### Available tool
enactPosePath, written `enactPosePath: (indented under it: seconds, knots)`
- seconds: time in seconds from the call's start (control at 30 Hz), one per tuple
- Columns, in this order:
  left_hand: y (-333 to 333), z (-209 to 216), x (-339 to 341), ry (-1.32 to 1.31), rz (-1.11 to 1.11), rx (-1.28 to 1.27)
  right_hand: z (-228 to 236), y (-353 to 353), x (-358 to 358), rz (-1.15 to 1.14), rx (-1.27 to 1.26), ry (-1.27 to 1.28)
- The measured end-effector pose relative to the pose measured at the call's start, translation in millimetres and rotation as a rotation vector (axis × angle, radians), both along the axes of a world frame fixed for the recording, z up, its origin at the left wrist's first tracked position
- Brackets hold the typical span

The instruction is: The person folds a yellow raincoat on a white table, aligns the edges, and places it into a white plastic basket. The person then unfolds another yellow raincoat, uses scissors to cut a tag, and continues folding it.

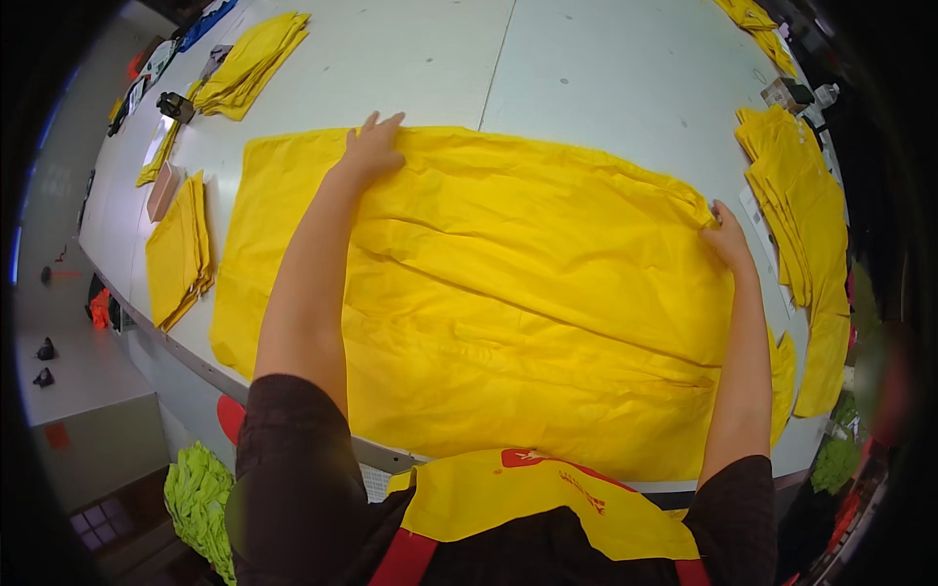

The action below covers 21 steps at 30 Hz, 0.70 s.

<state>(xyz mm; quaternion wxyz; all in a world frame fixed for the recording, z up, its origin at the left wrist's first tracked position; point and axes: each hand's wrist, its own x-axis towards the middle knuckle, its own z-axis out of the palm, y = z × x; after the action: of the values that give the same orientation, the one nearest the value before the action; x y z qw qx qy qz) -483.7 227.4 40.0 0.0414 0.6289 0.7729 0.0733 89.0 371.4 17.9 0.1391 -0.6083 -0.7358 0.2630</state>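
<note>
A large piece of yellow fabric (528, 283) lies spread across the table in front of me, with long creases running through its middle and right side. My left hand (373, 148) rests on its far edge, left of the middle, fingers spread apart. At the far right corner, where the cloth bunches up, my right hand (725, 237) is closed on the fabric's edge. Part of the right-hand fingers is hidden by the hand itself.
Folded yellow cloths lie in stacks at the left edge (181, 254), far left (254, 68) and right (796, 195) of the white table (410, 68). A small black device (176, 105) stands at the left. Bright green cloth (198, 503) hangs low at the left.
</note>
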Motion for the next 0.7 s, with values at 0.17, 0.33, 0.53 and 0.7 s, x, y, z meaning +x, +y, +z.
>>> enactPosePath:
  seconds: [0.17, 0.33, 0.53, 0.7]
  knots:
    - [20.4, 37.2, 21.3, 0.22, -0.047, -0.488, 42.8, -16.7, -12.8, 0.016, -0.158, -0.046]
    - [-22.0, 54.1, -3.0, 0.245, -0.213, -0.381, 90.3, -95.9, -1.8, 0.262, 0.378, -0.043]
    - [-163.2, 121.7, 6.1, 0.232, -0.334, 0.168, 140.0, -232.1, 33.3, 0.491, 0.66, -0.071]
    - [-311.7, 104.5, 39.4, 0.32, -0.296, 0.385, 126.1, -337.4, 65.2, 0.603, 0.639, -0.169]
